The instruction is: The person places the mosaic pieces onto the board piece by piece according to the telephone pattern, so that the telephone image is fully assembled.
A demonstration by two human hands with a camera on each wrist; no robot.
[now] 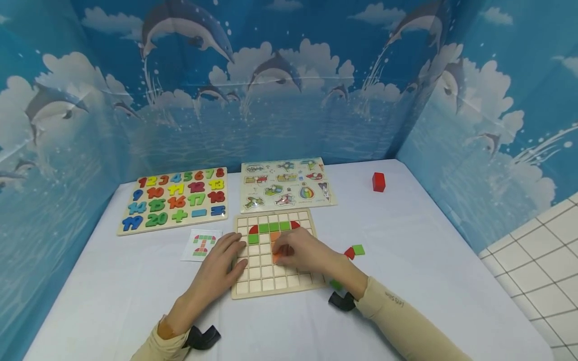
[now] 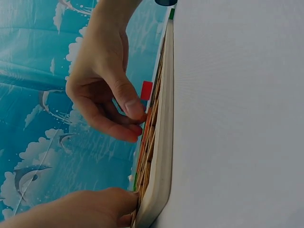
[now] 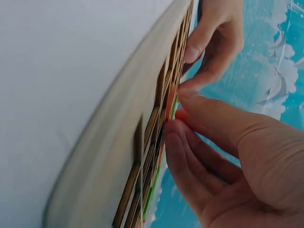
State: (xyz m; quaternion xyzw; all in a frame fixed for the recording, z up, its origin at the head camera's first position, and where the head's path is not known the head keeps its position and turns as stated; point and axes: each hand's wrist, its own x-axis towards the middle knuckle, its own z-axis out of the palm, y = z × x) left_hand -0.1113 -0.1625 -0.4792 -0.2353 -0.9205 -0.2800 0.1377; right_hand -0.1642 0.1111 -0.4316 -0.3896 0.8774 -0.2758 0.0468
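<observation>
Right now, your right hand [image 1: 302, 248] bends over the grid board [image 1: 268, 284], its thumb and fingers pinching an orange tile [image 1: 275, 258] at the middle cells; the grip itself is partly hidden. Your left hand [image 1: 223, 255] rests on the board's left edge, its fingers loosely spread and holding nothing.

Just beyond your right fingers, a second orange tile [image 1: 274, 235] sits in the board. Past that runs a row of three green tiles [image 1: 274, 227], with a curved red tile at each end, the left one [image 1: 254, 229] and the right one [image 1: 295, 224]. Another green tile [image 1: 253, 238] lies between your two hands' fingers, under the left red one.

Right of your right fingers, a loose red tile [image 1: 349, 253] and a loose green tile [image 1: 358, 249] lie on the bench [image 1: 397, 220], just beside each other. The pattern card [image 1: 204, 244] is left of your left fingers, the number board [image 1: 187, 222] farther beyond them. Past your right fingers lies the picture board [image 1: 269, 204]; well off to their right is a red block [image 1: 379, 182].
</observation>
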